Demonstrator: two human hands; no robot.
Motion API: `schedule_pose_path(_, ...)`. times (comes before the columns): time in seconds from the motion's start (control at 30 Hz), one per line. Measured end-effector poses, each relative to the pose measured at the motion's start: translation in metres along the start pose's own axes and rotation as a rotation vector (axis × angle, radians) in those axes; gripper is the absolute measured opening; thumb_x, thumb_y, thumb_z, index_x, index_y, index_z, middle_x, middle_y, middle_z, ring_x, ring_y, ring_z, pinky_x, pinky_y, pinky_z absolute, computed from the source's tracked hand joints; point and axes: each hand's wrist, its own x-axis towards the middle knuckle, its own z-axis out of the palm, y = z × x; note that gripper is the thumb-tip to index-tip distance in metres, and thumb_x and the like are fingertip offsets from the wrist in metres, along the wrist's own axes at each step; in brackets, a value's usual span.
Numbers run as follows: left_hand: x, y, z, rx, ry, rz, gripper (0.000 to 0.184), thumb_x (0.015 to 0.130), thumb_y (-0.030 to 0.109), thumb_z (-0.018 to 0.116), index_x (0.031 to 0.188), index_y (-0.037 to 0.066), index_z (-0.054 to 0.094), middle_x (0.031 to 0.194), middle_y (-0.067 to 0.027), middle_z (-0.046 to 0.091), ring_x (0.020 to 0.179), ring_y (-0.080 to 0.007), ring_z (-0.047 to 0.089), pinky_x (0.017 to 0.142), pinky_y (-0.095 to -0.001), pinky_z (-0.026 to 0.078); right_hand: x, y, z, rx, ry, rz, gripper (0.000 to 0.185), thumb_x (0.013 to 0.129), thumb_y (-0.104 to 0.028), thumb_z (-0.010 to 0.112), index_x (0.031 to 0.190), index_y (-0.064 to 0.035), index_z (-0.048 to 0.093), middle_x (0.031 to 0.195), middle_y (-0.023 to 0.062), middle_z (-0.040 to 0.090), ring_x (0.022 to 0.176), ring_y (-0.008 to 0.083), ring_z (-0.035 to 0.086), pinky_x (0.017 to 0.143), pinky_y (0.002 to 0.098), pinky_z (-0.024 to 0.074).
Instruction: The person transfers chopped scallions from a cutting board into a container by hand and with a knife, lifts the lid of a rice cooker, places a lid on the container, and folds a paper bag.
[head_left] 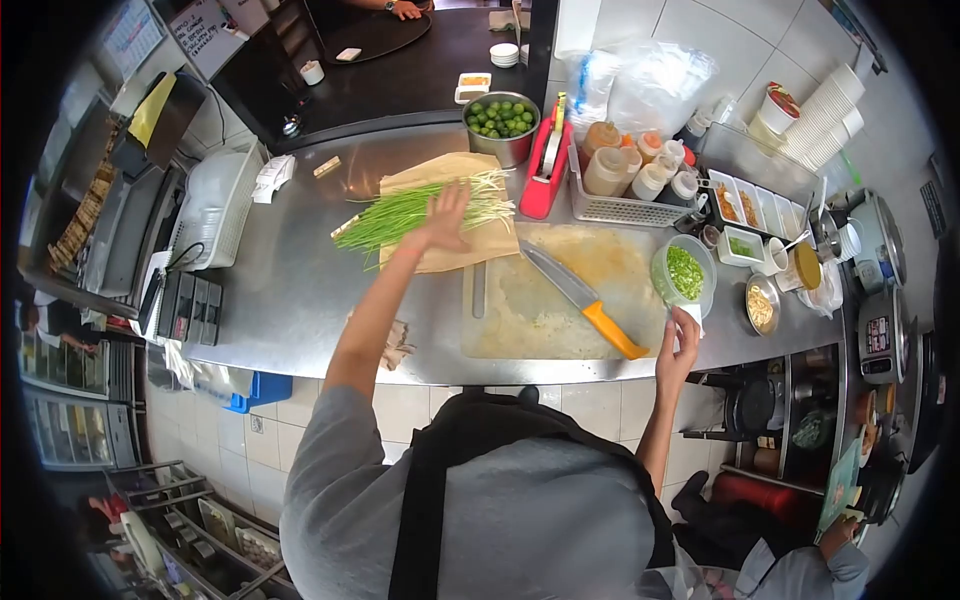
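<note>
My left hand (445,222) lies open, fingers spread, over a bunch of green onions (385,218). The onions rest on brown paper (440,262), white ends to the right. My right hand (680,338) has its fingers curled at a white paper-like piece (690,318) by the near side of a clear plastic bowl (709,268). Chopped green onion (685,272) fills part of that bowl. Between my hands, a knife with a yellow handle (612,328) lies on the stained cutting board (560,345), its blade pointing to the far left.
Behind the board stand a pot of green limes (501,118), a red tape dispenser (546,165) and a basket of sauce bottles (630,210). Ingredient containers (755,205) and a metal bowl (762,304) are at right. A crumpled cloth (397,345) lies near the front edge. Another person's hand (838,538) shows lower right.
</note>
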Motion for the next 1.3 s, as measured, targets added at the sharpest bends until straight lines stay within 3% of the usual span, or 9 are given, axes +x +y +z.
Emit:
schedule_pose_path(0.07,0.006,-0.017,-0.014,0.055,-0.089,-0.059,0.142,0.045,0.039,0.084,0.144,0.012,-0.014,0.149,-0.0238,-0.002,0.139,-0.0377,-0.003,0.111,-0.0518,0.003,0.005,-0.012,0.008,0.023,-0.030,-0.025,0.023,0.088,-0.006,0.052,0.110,-0.0047,0.060,0.111,0.0085,0.056,0.106,0.0202,0.054,0.087,0.0333,0.0442)
schedule_pose_path(0.1,0.010,-0.022,-0.019,0.083,-0.133,-0.086,0.145,0.042,0.040,0.085,0.143,0.013,-0.015,0.150,-0.0230,-0.002,0.139,-0.0371,-0.003,0.111,-0.0519,0.003,0.007,-0.026,0.011,0.091,-0.018,0.009,0.022,0.086,-0.004,0.054,0.106,-0.0022,0.060,0.108,0.0145,0.058,0.105,0.0271,0.054,0.092,0.0346,0.0392)
schedule_pose_path(0.3,0.041,-0.046,-0.027,0.072,-0.202,-0.086,0.137,0.043,0.037,0.085,0.145,0.008,-0.002,0.146,-0.0207,0.018,0.136,-0.0363,0.015,0.110,-0.0515,0.016,0.005,-0.044,0.014,0.043,-0.091,-0.017,0.022,0.086,-0.006,0.055,0.108,-0.0035,0.060,0.110,0.0149,0.057,0.105,0.0292,0.054,0.093,0.0353,0.0391)
schedule_pose_path(0.47,0.049,-0.051,-0.020,0.179,-0.234,-0.074,0.118,0.049,0.035,0.084,0.141,0.005,0.017,0.138,-0.0217,0.030,0.128,-0.0368,0.029,0.104,-0.0463,0.030,-0.018,-0.027,0.025,-0.223,-0.297,-0.145,0.042,0.081,-0.014,0.062,0.121,-0.0033,0.052,0.118,0.0170,0.054,0.109,0.0349,0.051,0.095,0.0416,0.0379)
schedule_pose_path(0.5,0.051,-0.052,-0.016,0.172,-0.234,-0.078,0.113,0.049,0.034,0.083,0.139,0.004,0.021,0.136,-0.0218,0.032,0.126,-0.0368,0.032,0.103,-0.0449,0.033,-0.024,-0.023,0.029,-0.326,-0.360,-0.133,0.057,0.077,-0.017,0.065,0.129,-0.0045,0.045,0.126,0.0171,0.049,0.115,0.0340,0.046,0.098,0.0459,0.0342)
schedule_pose_path(0.63,0.045,-0.036,-0.013,0.223,-0.088,-0.107,0.088,0.055,0.028,0.078,0.128,0.001,0.035,0.123,-0.0211,0.044,0.119,-0.0359,0.040,0.097,-0.0413,0.039,-0.035,-0.021,0.045,-0.466,-0.441,-0.124,0.067,0.073,-0.016,0.066,0.133,-0.0065,0.040,0.127,0.0153,0.046,0.120,0.0306,0.040,0.101,0.0486,0.0275)
schedule_pose_path(0.9,0.033,-0.025,0.009,0.252,0.123,-0.144,0.043,0.071,0.019,0.066,0.107,0.003,0.048,0.102,-0.0166,0.060,0.098,-0.0334,0.059,0.083,-0.0431,0.048,-0.037,-0.015,0.077,-0.537,-0.373,-0.037,0.058,0.067,-0.008,0.065,0.122,-0.0100,0.048,0.105,0.0109,0.051,0.100,0.0305,0.048,0.086,0.0455,0.0377)
schedule_pose_path(1.03,0.039,-0.034,0.018,0.201,0.159,-0.107,0.036,0.070,0.013,0.064,0.102,0.003,0.050,0.098,-0.0182,0.060,0.093,-0.0348,0.060,0.079,-0.0433,0.049,-0.038,-0.006,0.083,-0.421,-0.339,-0.045,0.048,0.064,-0.007,0.063,0.111,-0.0112,0.054,0.103,0.0107,0.051,0.097,0.0306,0.049,0.078,0.0449,0.0411)
schedule_pose_path(1.3,0.024,-0.020,0.000,0.135,0.229,-0.170,0.029,0.071,0.011,0.061,0.098,0.002,0.056,0.092,-0.0197,0.065,0.089,-0.0350,0.063,0.076,-0.0432,0.051,-0.034,0.000,0.058,-0.325,-0.208,-0.019,0.044,0.063,-0.004,0.064,0.106,-0.0075,0.057,0.098,0.0141,0.054,0.091,0.0341,0.051,0.079,0.0441,0.0428)
